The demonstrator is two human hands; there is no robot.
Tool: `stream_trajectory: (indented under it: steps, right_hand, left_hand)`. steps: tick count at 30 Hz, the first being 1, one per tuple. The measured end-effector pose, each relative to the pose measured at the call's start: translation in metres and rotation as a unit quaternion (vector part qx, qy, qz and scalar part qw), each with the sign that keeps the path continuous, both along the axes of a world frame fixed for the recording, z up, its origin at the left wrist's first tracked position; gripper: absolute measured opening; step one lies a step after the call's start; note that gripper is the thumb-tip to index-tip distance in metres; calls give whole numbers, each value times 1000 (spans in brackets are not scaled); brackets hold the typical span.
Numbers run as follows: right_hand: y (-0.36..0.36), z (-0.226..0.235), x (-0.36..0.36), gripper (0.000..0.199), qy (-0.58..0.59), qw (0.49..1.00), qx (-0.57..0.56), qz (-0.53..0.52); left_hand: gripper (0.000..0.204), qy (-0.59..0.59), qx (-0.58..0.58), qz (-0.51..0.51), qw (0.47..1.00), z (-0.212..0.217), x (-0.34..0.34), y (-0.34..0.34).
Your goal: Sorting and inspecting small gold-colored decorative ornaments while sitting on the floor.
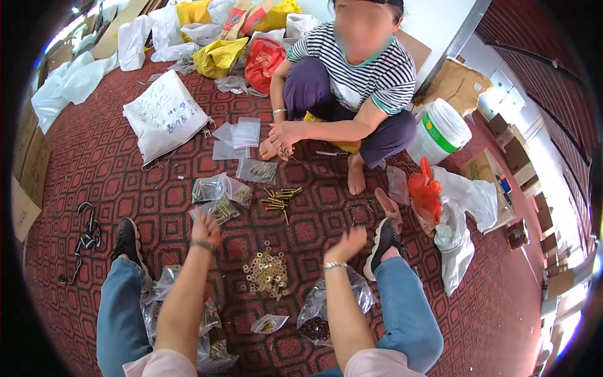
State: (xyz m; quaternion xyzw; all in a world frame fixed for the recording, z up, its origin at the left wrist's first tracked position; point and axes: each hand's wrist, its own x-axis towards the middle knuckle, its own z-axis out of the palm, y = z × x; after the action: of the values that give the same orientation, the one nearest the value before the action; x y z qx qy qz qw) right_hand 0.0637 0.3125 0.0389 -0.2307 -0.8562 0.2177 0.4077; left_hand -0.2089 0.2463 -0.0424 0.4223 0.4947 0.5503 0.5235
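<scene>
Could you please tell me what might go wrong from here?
1. The brass-coloured rings lie in a loose heap on the red carpet between the person's forearms, so a careless sweep of the left hand or right hand could scatter them.
2. The loose bolts lie nearby, uncontained, so pieces might get mixed.

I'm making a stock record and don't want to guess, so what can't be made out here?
All in the head view:
- Left hand: fingertips too blurred to tell whether they grip the clear bag ahead.
- Right hand: too blurred to tell whether it holds anything.
- Clear bags at lower left: partly hidden by the left forearm.
- Brass-coloured rings: lower ones hidden by those on top.
- Dark pieces: too small to identify.
</scene>
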Motion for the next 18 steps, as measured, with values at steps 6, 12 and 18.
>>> stream_trajectory:
  steps: [6,12,18]
  right_hand:
    - [9,-15,-47,19,-88,994,47,34]
    - [-4,-85,29,22,479,785,-361,-153]
    - [10,-49,19,27,454,807,-204,-318]
  left_hand:
    - [24,570,185,-158,785,148,84,79]
    - [19,752,82,-173,631,21,21,41]
    - [23,931,133,-161,300,-35,-8,14]
